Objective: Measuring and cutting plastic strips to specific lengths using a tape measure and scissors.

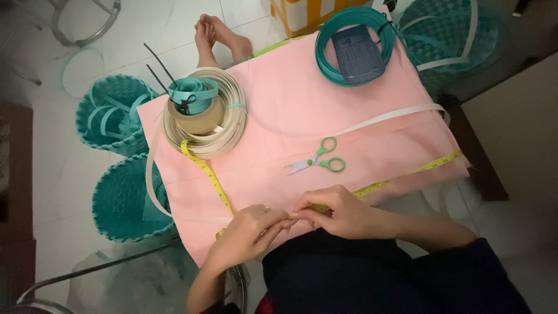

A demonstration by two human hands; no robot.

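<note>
Pink cloth (302,99) over the table: I read both hands, left hand (247,229) and right hand (334,212), pinched shut on the yellow tape measure (212,180) at the near edge, measuring; next needs the tape held taut.

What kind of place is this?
Probably a home craft corner for basket weaving: woven teal baskets stand on the tiled floor, and coils of plastic strip, scissors and a yellow measuring tape lie on the pink-covered table.

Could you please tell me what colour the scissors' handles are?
Green; the scissors lie on the pink cloth, best seen in the head view.
</note>
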